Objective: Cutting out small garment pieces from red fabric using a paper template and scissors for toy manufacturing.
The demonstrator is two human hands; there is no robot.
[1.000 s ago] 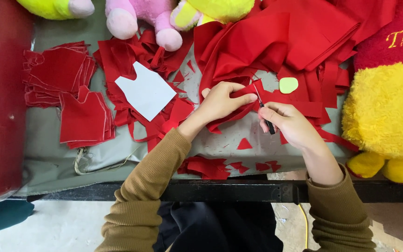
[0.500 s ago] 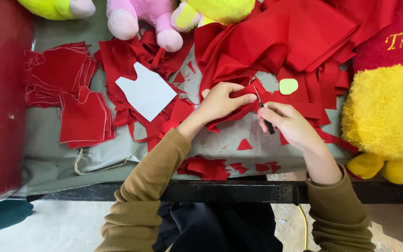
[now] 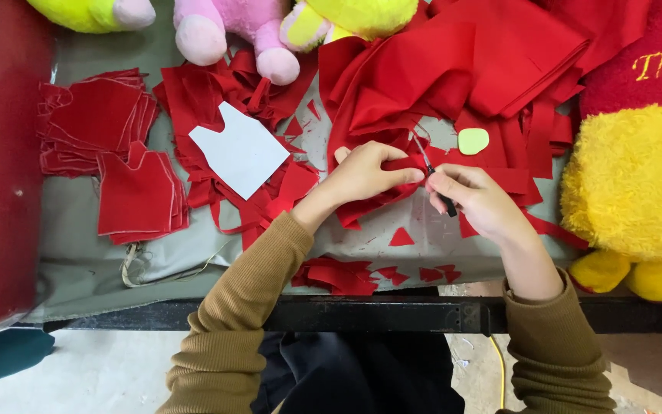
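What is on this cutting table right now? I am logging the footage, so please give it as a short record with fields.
left hand: left hand pinches a strip of red fabric
right hand: right hand holds small scissors at that strip
pattern: white template lies on red scraps
stacks: cut red pieces piled at left
surroundings: yellow plush toy at right, pink plush toy at top

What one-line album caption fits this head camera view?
Left hand pins red fabric while right hand works small scissors, amid scraps and plush toys.
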